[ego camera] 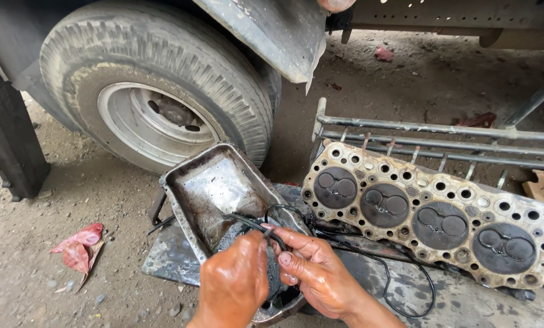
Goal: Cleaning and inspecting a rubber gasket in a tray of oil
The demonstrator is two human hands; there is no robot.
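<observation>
My left hand (234, 284) and my right hand (317, 272) meet over the near end of a dirty metal oil pan (214, 182). Both are oily, and their fingers pinch a thin black rubber strip (266, 228) that curves up out of the pan. More black cord (406, 285) trails to the right across the metal sheet below. A grimy cylinder head (430, 212) with several round combustion recesses lies tilted just right of the pan, apart from my hands.
A big truck tyre (156, 79) with a silver rim stands behind the pan, under a bent mudguard (272, 33). A rusty metal rack (436, 136) lies behind the cylinder head. Red leaves (77, 246) lie on the dirt at the left.
</observation>
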